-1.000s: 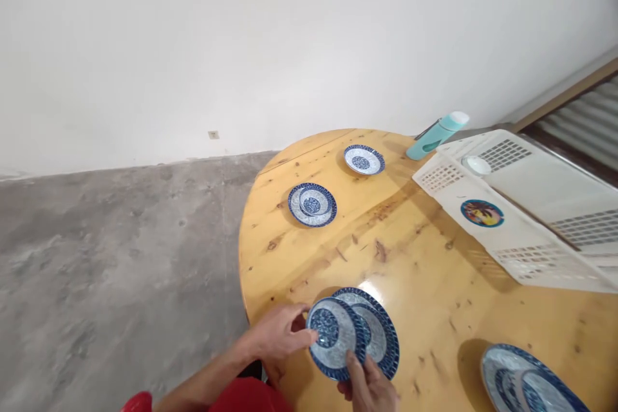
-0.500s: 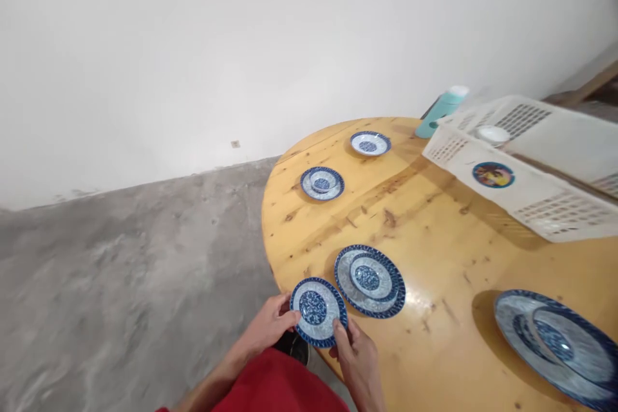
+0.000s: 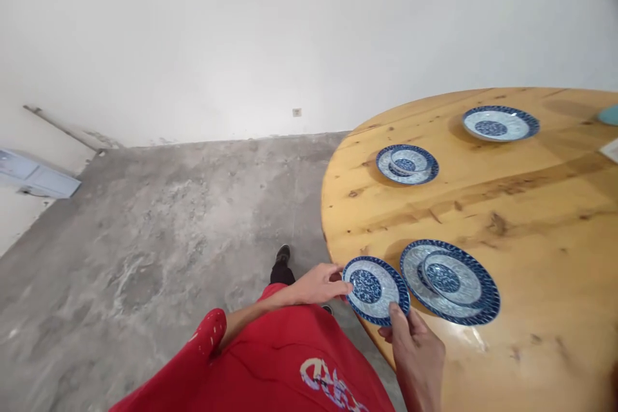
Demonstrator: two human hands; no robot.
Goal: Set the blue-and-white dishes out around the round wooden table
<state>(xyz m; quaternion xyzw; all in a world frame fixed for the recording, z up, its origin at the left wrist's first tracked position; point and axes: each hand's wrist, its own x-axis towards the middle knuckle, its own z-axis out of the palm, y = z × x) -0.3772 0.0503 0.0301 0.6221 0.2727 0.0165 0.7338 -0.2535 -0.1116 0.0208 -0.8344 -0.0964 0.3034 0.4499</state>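
Note:
A small blue-and-white plate (image 3: 377, 283) is held level at the table's near left edge. My left hand (image 3: 321, 284) pinches its left rim, thumb on top. My right hand (image 3: 415, 347) grips its lower right rim, also with the thumb on top. Just right of it, a larger patterned plate (image 3: 483, 306) lies on the table with a small clear-looking dish (image 3: 447, 278) on it. Farther back sits another plate (image 3: 429, 170) carrying a small dish (image 3: 404, 163). A single plate (image 3: 512, 123) lies toward the far side.
The round wooden table (image 3: 531, 244) curves along my right. Bare concrete floor (image 3: 193, 219) spreads to the left, up to a white wall (image 3: 217, 45) with a socket (image 3: 297, 112). A pale blue door (image 3: 36, 174) is at far left. A teal object (image 3: 609, 115) shows at the right edge.
My view has swung left, so the white basket has almost left the picture and the plates appear farther right. Both hands keep hold of the small plate.

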